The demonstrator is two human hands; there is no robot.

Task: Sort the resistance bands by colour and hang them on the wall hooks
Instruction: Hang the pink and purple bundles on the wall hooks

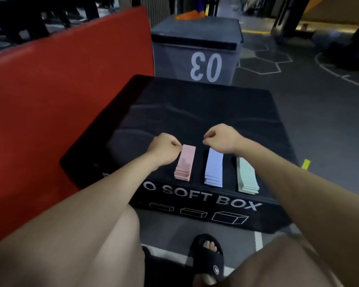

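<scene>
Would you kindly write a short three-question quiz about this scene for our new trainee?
1. True or false: the bands lie in three piles on the black box.
2. Which pile is in the middle: A pink, B blue, C green?
3. What does the left hand or the right hand hold?

Key:
1. True.
2. B: the blue pile, between the pink pile and the green pile.
3. Nothing visible; both are curled.

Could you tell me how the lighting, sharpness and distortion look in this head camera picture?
Head view: dim overall; the three band stacks, pink, blue and green, and both curled hands, left and right, are fairly sharp; the background is soft; wide-angle bending stretches the black soft box and forearms.
</scene>
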